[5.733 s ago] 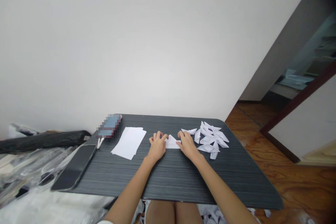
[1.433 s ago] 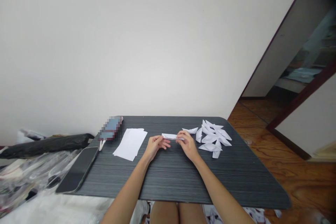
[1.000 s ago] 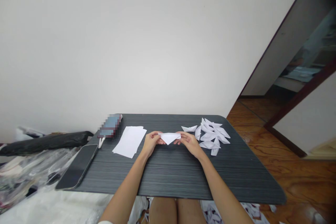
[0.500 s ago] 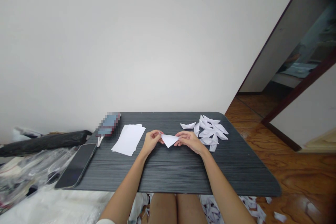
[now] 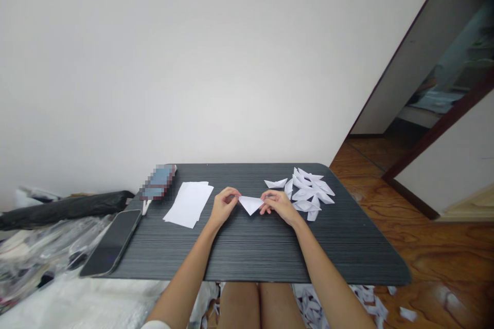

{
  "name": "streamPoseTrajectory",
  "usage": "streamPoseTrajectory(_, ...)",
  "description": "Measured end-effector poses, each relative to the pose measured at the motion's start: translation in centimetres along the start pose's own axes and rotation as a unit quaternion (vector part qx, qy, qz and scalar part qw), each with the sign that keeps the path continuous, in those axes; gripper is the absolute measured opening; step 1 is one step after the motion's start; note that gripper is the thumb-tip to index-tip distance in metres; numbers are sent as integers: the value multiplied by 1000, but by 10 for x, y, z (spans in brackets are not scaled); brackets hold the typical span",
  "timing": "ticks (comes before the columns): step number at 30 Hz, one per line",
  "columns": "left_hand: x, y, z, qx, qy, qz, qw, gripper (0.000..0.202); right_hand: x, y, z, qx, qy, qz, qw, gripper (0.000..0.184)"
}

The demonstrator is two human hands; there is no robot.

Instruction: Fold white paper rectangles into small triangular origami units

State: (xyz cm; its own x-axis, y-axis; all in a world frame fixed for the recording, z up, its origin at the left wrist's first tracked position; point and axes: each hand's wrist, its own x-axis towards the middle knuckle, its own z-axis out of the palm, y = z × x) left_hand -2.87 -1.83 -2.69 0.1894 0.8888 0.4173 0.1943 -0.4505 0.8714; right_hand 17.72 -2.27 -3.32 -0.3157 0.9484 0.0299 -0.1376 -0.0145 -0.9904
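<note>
Between my two hands is a small white folded paper (image 5: 250,204), a triangle with its point toward me. My left hand (image 5: 224,205) pinches its left corner between thumb and fingers. At the right corner, my right hand (image 5: 278,204) grips the paper the same way, fingers partly curled under it. Just right of that hand lies a pile of folded paper boats (image 5: 309,190), with a single paper boat (image 5: 276,184) slightly apart from it. Flat white paper sheets (image 5: 189,203) lie stacked left of my left hand.
A dark grooved table (image 5: 254,257) carries everything, its back edge by the white wall (image 5: 231,61). A phone (image 5: 111,243) lies at the left edge, near a blurred-out device (image 5: 157,182) with a white cable. More folded papers (image 5: 368,300) are scattered on the floor.
The folded paper has shifted slightly right in my hands. My fingers have changed their hold a little at both corners.
</note>
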Motion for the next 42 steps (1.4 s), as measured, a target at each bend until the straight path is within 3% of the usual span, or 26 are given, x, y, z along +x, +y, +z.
streamPoseTrajectory(7,-1,-1,-5,95,-4,4,995,13,0,-1,1,-6,39,-8,999,17)
streamPoseTrajectory(14,-2,2,1,-97,-37,-113,988,25,2,6,4,17,52,-17,998,12)
streamPoseTrajectory(19,0,0,3,-138,-30,-163,977,29,4,6,4,13,65,-27,997,11)
streamPoseTrajectory(23,1,1,4,-155,-60,-171,971,25,4,6,5,23,59,-25,998,10)
streamPoseTrajectory(33,-3,11,2,-234,-29,-170,957,32,-1,-8,-1,149,60,23,987,23)
streamPoseTrajectory(38,-5,7,2,-159,-18,-161,974,30,1,-1,4,107,78,-2,991,22)
streamPoseTrajectory(42,-5,1,1,13,44,-101,994,21,7,13,4,-55,152,-44,986,21)
